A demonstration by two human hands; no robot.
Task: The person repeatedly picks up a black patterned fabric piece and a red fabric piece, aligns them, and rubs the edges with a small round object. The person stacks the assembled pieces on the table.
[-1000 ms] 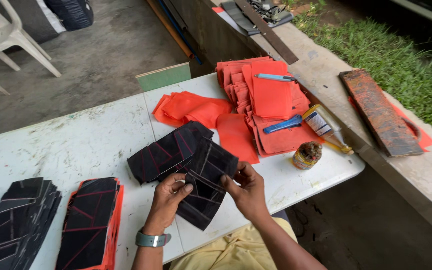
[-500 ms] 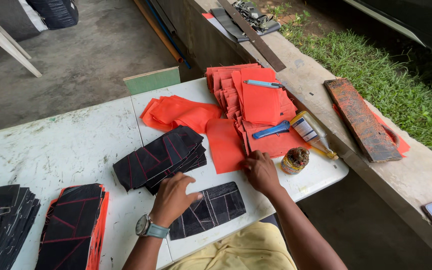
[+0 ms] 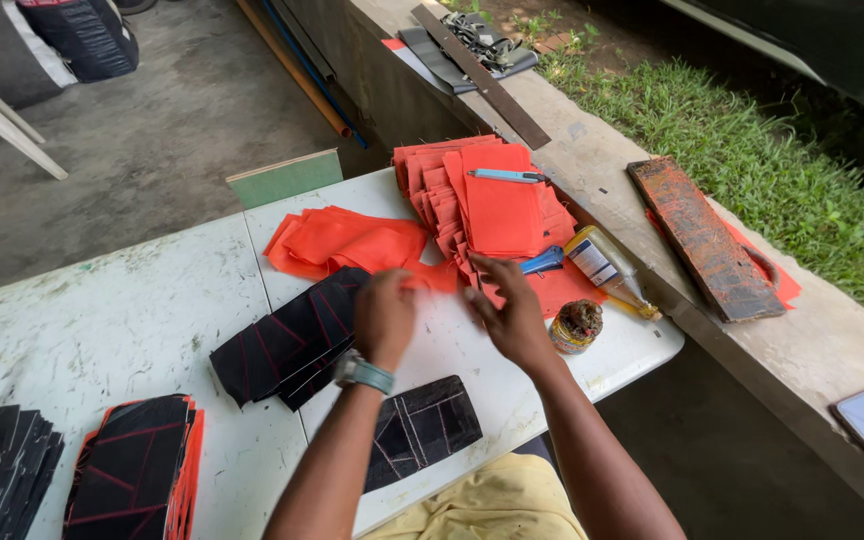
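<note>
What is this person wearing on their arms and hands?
Both forearms are bare, with no sleeves in view, and neither the left hand nor the right hand wears a glove. The only thing worn is a wristwatch with a teal band and a silver case on the left wrist. No rings are visible.

A flat orange fabric sheet (image 3: 432, 277) is lying near the far edge of the white table (image 3: 102, 330), its near corner sitting between the two hands; whether the fingers are gripping it cannot be told. It is overlapping a loose, crumpled heap of orange fabric pieces (image 3: 347, 240) spreading toward the far edge beside the table's centre seam. Closer to the near edge, a flat black panel with pale stitched lines (image 3: 422, 430) is resting face up, slightly skewed, partly hidden under the left forearm.
</note>
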